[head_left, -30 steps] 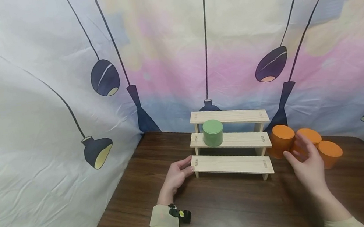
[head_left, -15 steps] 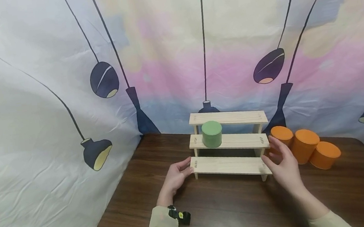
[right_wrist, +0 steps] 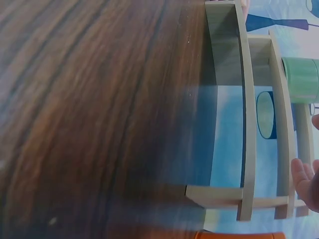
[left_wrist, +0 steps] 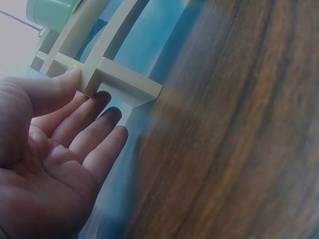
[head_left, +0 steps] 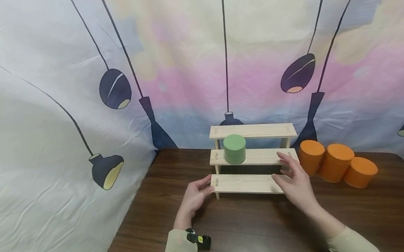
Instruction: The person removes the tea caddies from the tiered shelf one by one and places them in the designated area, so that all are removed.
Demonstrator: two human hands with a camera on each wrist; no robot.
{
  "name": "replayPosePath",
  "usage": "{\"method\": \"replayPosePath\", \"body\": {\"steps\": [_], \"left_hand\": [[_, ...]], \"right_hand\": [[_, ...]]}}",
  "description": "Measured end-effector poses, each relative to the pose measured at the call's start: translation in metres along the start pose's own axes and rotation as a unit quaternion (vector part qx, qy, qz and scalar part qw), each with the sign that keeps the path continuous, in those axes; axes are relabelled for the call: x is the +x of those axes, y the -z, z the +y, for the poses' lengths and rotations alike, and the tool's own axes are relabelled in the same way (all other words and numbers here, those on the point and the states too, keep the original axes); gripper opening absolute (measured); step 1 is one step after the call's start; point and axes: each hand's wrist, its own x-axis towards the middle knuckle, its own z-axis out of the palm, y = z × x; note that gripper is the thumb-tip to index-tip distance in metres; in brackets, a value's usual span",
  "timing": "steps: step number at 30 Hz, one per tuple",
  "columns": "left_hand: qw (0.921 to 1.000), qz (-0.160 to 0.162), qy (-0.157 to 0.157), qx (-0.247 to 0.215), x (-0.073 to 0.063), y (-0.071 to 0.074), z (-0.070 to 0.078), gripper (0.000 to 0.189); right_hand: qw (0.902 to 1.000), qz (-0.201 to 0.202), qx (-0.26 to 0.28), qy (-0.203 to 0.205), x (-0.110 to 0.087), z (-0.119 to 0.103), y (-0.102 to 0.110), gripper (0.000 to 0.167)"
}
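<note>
A pale three-tier wooden display stand sits on the brown table. My left hand pinches the left end of its lowest step between thumb and index finger; in the left wrist view the other fingers of that hand stretch out loosely. On the left part of the middle step stands a green lidded tin. My right hand hovers in front of the right part of the stand, fingers spread and slightly bent, with nothing in it. Part of that hand shows at the right wrist view's edge.
Right of the stand, three orange lidded tins stand in a row: one tin beside the stand, a middle tin, and a shorter tin. A printed cloth backdrop hangs behind the table.
My right hand has moved left, away from the orange tins to the front of the stand. The left hand stays at the lowest step's end. The green tin has not moved.
</note>
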Motion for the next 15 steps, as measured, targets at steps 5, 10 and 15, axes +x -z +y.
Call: {"method": "replayPosePath", "body": {"steps": [5,10,15], "left_hand": [[1.0,0.001,-0.004,0.007,0.0,0.0,-0.001,0.049],[1.0,0.001,-0.003,0.009,0.0,0.0,-0.001,0.049],[0.9999,0.001,-0.008,0.013,0.002,0.0,-0.003,0.049]], "right_hand": [[1.0,-0.005,0.003,0.0,0.007,-0.001,-0.009,0.069],[0.9999,-0.004,0.006,-0.006,0.014,-0.005,-0.02,0.068],[0.9987,-0.008,0.05,-0.001,0.024,-0.007,-0.033,0.068]]}}
